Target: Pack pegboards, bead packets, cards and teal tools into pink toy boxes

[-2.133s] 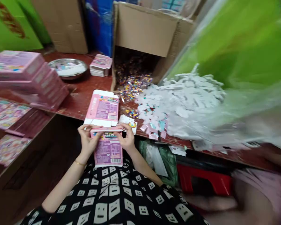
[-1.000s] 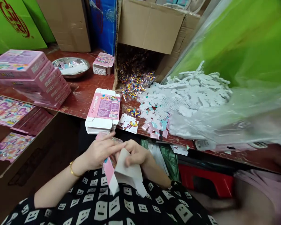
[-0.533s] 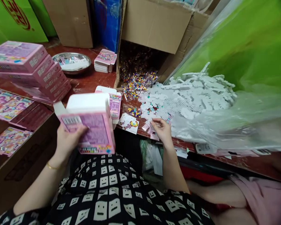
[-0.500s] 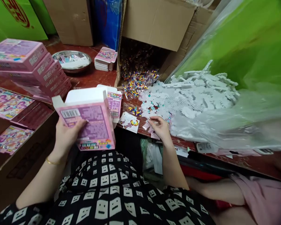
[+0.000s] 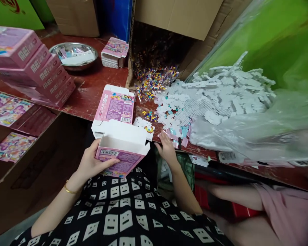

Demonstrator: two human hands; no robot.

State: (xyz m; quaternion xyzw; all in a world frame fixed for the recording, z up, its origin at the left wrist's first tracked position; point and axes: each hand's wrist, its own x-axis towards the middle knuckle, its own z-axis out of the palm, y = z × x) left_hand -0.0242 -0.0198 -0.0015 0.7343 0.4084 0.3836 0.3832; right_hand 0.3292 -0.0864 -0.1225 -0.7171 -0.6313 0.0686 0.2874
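Observation:
My left hand (image 5: 90,163) grips a pink cardboard box (image 5: 128,163) by its side, thumb across the printed back panel. The box is tilted, its top flaps raised and its white inside showing. My right hand (image 5: 167,150) is at the table edge, thumb apart from the outstretched fingers, which touch small pink packets (image 5: 184,142). Whether anything is under the fingertips is hidden. Just behind the held box lie a stack of flattened pink boxes (image 5: 118,106) and a printed instruction sheet (image 5: 149,128), partly covered by its flap.
Bags of coloured beads (image 5: 156,80) spill from a large carton (image 5: 174,13). White plastic pieces (image 5: 220,92) lie heaped on clear plastic at right. Pink boxes (image 5: 45,66), a metal bowl (image 5: 92,58) and folded small cartons (image 5: 114,51) stand left. Another person's pink clothing (image 5: 284,205) shows at lower right.
The pink box in my left hand has moved right and down and tipped so its opening shows. My right hand has shifted slightly left and down, its pinched fingers now stretched out.

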